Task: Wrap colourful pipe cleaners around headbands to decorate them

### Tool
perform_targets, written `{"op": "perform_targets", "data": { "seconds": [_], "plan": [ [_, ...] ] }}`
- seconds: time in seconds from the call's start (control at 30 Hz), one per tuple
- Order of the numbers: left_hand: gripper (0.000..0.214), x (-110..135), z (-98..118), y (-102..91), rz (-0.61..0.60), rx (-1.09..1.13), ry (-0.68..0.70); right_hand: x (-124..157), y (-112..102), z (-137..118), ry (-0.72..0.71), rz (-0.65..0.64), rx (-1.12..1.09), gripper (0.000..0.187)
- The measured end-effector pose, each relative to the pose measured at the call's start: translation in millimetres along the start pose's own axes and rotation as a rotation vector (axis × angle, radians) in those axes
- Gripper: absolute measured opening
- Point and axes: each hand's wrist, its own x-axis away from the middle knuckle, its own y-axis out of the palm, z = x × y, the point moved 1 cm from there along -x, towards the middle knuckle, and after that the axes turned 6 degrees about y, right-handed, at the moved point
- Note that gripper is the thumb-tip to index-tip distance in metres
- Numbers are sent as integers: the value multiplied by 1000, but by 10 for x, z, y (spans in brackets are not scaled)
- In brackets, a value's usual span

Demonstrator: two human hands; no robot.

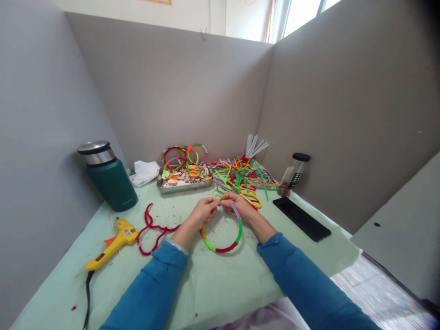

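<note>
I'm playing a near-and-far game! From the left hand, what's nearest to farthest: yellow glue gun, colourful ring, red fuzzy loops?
In the head view, from the left hand:
1. colourful ring: nearest, in its grip
2. red fuzzy loops: off to its left
3. yellow glue gun: farther left, past the loops

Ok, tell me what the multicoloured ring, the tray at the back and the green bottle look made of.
Ring: matte, fuzzy fibre like pipe cleaner, judging by its soft surface; any core is hidden.
Tray: probably metal, given its grey sheen and thin rim.
Green bottle: smooth, perhaps coated metal, though plastic is possible; its silvery collar suggests brushed steel.
</note>
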Motion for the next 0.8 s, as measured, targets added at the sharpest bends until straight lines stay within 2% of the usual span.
{"op": "perform_targets", "data": {
  "seconds": [0.27, 0.53, 0.63, 0.8],
  "plan": [
    [29, -10, 38, -26, 70, 19, 0, 24, -23, 8, -28, -52, 62, 27],
    [25, -10, 62, -20, 51, 47, -11, 14, -27, 24, -16, -40, 34, 29],
    [28, -3, 50, -24, 12, 56, -14, -3, -38, 40, 5, -25, 36, 29],
    [32, 32, 55, -16, -123, 49, -32, -6, -39, 40, -6, -39, 22, 26]
  ]
}}
